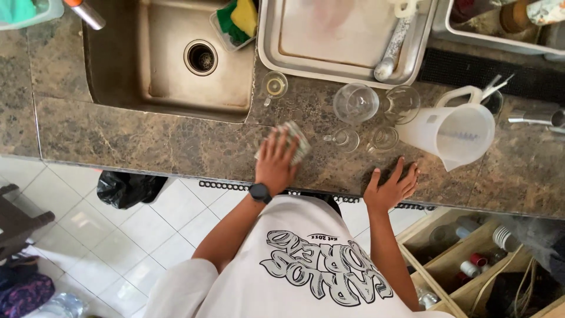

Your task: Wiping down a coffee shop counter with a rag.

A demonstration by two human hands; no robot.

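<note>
At the centre of the frame, on the brown stone counter, the left hand lies flat with fingers spread on a folded checked cloth, pressing it down rather than clenching it; a black wristwatch sits on that wrist. To the right, the right hand rests open on the counter's front edge, fingers splayed, holding nothing.

Just beyond the cloth stands a cluster of clear glassware — a round glass bowl, a second glass beside it, and two small glass mugs nearer the hands. All look empty. Right of them a translucent plastic pitcher lies tilted toward the counter edge, nothing visible inside. A small stemmed glass stands alone near the sink corner.

In the upper left the steel sink is empty around its drain, save for a little tray at its right wall holding green and yellow sponges. Upper centre, a metal tray holds a long-handled utensil along its right side.

The counter's front edge runs across the middle of the frame; the stretch left of the cloth, below the sink, is bare stone. White floor tiles fill the lower left, with a black bag against the counter base. At lower right, a wooden crate holds small bottles and cords.
</note>
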